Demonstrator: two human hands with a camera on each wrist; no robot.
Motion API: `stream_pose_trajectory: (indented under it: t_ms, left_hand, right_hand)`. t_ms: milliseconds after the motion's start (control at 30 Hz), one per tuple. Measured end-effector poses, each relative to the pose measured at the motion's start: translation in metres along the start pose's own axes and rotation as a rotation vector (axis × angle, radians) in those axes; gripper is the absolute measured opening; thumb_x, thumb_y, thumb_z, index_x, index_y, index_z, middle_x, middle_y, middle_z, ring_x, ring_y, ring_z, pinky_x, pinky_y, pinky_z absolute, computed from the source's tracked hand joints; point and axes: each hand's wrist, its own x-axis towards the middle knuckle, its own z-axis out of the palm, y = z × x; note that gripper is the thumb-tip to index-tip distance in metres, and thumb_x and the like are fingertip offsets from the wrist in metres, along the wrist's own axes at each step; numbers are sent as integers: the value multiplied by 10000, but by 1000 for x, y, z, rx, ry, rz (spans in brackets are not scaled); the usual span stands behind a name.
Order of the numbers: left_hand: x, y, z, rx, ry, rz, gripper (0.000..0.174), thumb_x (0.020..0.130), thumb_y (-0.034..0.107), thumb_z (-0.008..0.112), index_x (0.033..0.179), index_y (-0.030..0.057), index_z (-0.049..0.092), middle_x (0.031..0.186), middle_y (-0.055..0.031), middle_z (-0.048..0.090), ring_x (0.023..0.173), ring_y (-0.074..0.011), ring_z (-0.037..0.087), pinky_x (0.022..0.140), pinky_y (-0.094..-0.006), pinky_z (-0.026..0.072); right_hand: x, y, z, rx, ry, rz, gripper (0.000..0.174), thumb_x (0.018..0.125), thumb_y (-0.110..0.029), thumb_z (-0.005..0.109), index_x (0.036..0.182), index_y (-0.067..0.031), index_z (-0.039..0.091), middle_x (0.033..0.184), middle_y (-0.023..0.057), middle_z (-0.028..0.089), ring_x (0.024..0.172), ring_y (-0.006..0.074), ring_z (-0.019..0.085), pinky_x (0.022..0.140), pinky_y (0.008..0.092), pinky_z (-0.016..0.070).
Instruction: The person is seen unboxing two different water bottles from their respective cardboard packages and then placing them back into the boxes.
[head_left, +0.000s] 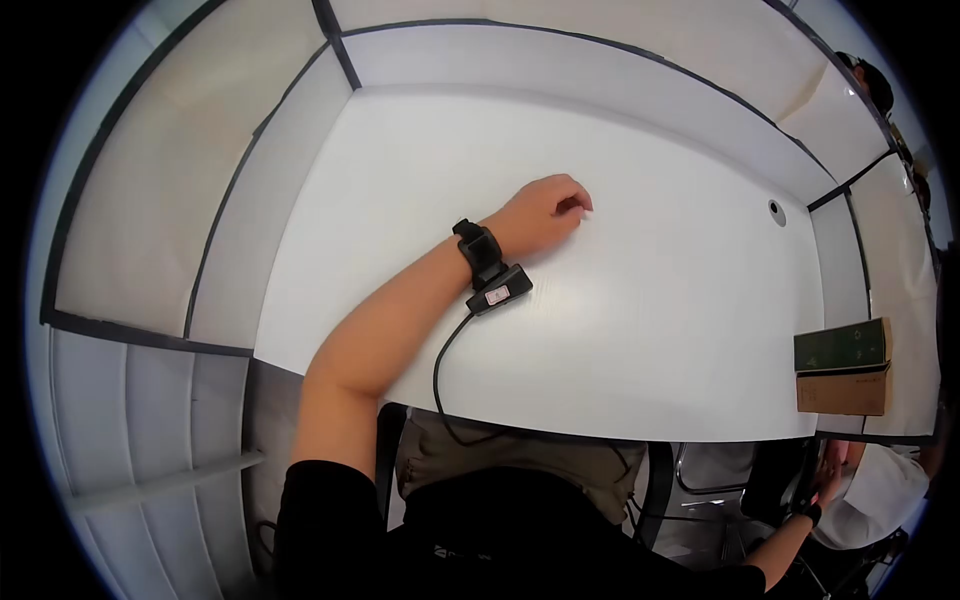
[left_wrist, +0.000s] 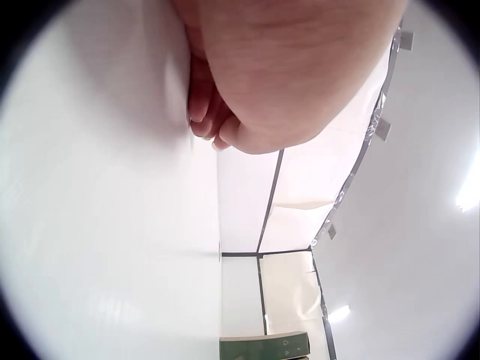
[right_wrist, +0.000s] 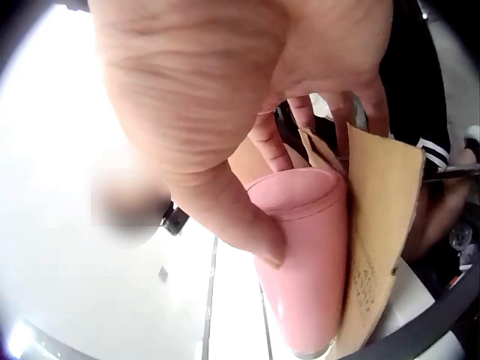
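My left hand [head_left: 545,215] rests on the white desk [head_left: 640,300], its fingers loosely curled with nothing in them. In the left wrist view, the fingertips [left_wrist: 204,124] lie right at the desktop. Beyond the desk's front right corner, my right hand [head_left: 828,482] reaches out low, partly cut off by the desk edge in the head view. Up close, that hand [right_wrist: 225,97] grips a pink cup [right_wrist: 307,247] near its rim. The thumb presses the near side, while the other fingers pass behind the rim. A piece of brown cardboard [right_wrist: 379,217] stands alongside the cup.
Pale panels [head_left: 280,190] with dark edging enclose the desk on its sides and back. A green box [head_left: 842,347] and a brown carton [head_left: 842,393] stand at the right edge. A round cable hole [head_left: 777,212] is at the back right. Another person's white sleeve [head_left: 880,500] shows at lower right.
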Motion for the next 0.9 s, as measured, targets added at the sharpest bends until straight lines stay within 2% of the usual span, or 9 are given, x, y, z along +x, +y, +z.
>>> stream_pose_trajectory:
  t_ms: [33,133,233,300,467,567,767,867,900]
  left_hand:
    - [-1,1,1,2,-5,-18,147,961,94,561,1068,30,638,1078,-77,626,1002,-182,611,921,-326,495]
    - [1,-2,1,23,-5,14,149,963,94,556,1071,32,638,1083,-74,625,998,-180,609,913,-324,493]
    - [1,-4,0,14,-2,36,151,964,92,555,1077,34,639,1085,-74,624,1003,-178,611,919,-323,491]
    - [1,-7,1,9,-1,44,151,966,91,557,1080,35,639,1084,-75,622,1009,-177,612,925,-322,491]
    - [1,-9,-1,30,-12,72,140,968,89,564,1076,35,635,1082,-79,622,1026,-177,617,939,-322,491]
    - [1,-8,2,22,16,53,130,969,99,584,1065,28,635,1085,-84,627,1014,-181,626,933,-325,499]
    - [1,-7,3,32,32,36,121,966,106,597,1049,26,636,1038,-80,638,969,-171,619,895,-314,498]
    - [1,-6,4,13,23,3,128,966,100,577,1056,38,644,1034,-66,652,976,-153,614,889,-303,493]
    - [0,-6,4,-8,17,-8,134,968,99,573,1064,42,646,1045,-61,655,987,-151,615,896,-303,492]
  right_hand:
    - [-4,-11,11,558,159,189,467,1009,-22,488,1475,-53,488,1490,121,508,1340,235,495,1104,337,397]
    - [-23,-80,68,651,540,379,484,1047,-82,415,1531,-53,402,1570,123,396,1423,200,393,1172,356,326]
    - [-22,-87,86,869,320,289,515,1060,-184,446,1548,-47,356,1577,133,380,1443,194,366,1200,368,283]
    - [-12,-60,75,581,267,142,551,1070,-298,433,1553,-48,341,1579,127,381,1454,226,355,1207,379,275]
    - [-32,-53,69,533,458,147,540,1059,-316,460,1516,-33,408,1562,128,407,1427,248,399,1172,380,343]
    - [-96,-60,92,357,619,122,535,1021,-299,492,1475,-17,475,1427,151,519,1248,252,536,1047,369,439]
    - [-216,46,88,-430,635,-600,516,954,-174,520,1445,-15,528,1191,207,671,981,276,676,862,367,544]
    - [-251,60,127,-402,1245,-614,430,922,-262,536,1130,95,655,1022,298,702,896,362,720,795,484,618]
    - [-265,62,136,-109,1227,-462,410,901,-214,588,1187,76,633,1050,268,703,906,342,714,819,466,611]
